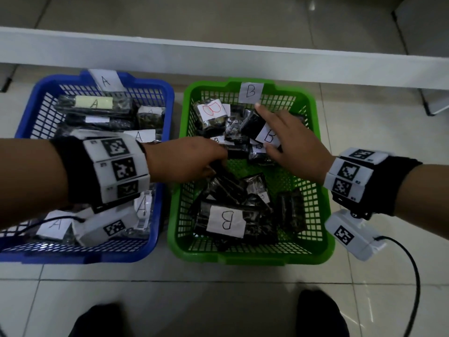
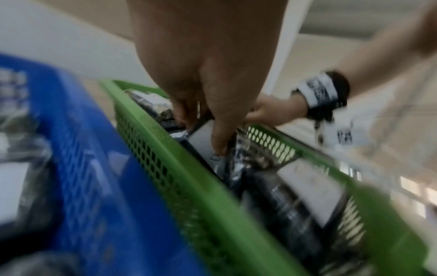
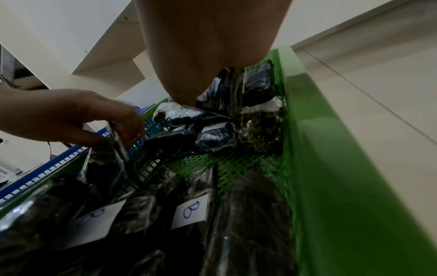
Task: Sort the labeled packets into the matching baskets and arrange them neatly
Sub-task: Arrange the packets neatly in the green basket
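The green basket [image 1: 324, 190] with a B tag [image 1: 250, 92] holds several black packets with B labels. My left hand [image 1: 218, 164] reaches across into it and pinches the edge of a black packet [image 1: 228, 183]. The left wrist view shows the thumb and fingers on that packet's white label [image 2: 201, 142]. My right hand [image 1: 289, 139] lies over a B-labeled packet [image 1: 255, 127] at the back of the basket, index finger straight along it and thumb at the label's near edge. The blue basket [image 1: 167, 98] with an A tag [image 1: 105, 81] holds A-labeled packets.
Both baskets stand side by side on a tiled floor [image 1: 218, 300]. A white rail [image 1: 218, 57] runs behind them. A large B packet [image 1: 226, 221] fills the green basket's front. Bare green mesh [image 1: 279, 171] shows in its middle. A black cable [image 1: 413, 276] hangs at right.
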`<action>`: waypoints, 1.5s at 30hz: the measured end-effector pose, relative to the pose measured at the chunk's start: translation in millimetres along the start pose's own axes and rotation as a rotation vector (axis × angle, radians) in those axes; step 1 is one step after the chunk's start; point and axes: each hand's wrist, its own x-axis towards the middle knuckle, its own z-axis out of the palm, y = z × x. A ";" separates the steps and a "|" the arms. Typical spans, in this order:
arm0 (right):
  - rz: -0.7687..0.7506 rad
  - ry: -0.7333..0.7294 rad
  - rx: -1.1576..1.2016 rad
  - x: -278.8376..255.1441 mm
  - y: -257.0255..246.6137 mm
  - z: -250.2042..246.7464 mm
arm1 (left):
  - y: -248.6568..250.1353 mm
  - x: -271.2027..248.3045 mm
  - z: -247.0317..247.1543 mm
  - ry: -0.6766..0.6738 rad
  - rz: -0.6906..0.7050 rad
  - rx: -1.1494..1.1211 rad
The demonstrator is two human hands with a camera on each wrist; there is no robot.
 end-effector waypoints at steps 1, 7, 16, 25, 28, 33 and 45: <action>0.003 -0.001 0.000 0.2 0.2 -0.5 | 1.5 -2.1 0.0 -0.030 -0.075 -0.137; 0.039 -0.021 0.038 2.3 -1.0 -2.6 | 7.0 3.3 1.8 0.018 -0.288 -0.525; 0.050 -0.032 0.090 2.4 1.7 -5.9 | 33.1 3.0 5.9 0.399 0.125 -0.289; 0.038 -0.067 0.120 6.7 5.7 -9.9 | 78.7 22.9 12.5 0.312 -0.034 -0.736; 0.032 -0.060 0.133 3.6 5.7 -11.7 | 85.8 31.0 20.7 0.176 -0.020 -0.554; 0.027 -0.062 0.130 3.7 5.7 -11.7 | 95.2 34.7 53.1 0.050 0.041 -0.179; 0.218 -0.162 0.348 5.0 2.7 -30.2 | 16.3 38.5 1.8 -0.474 -0.273 -0.141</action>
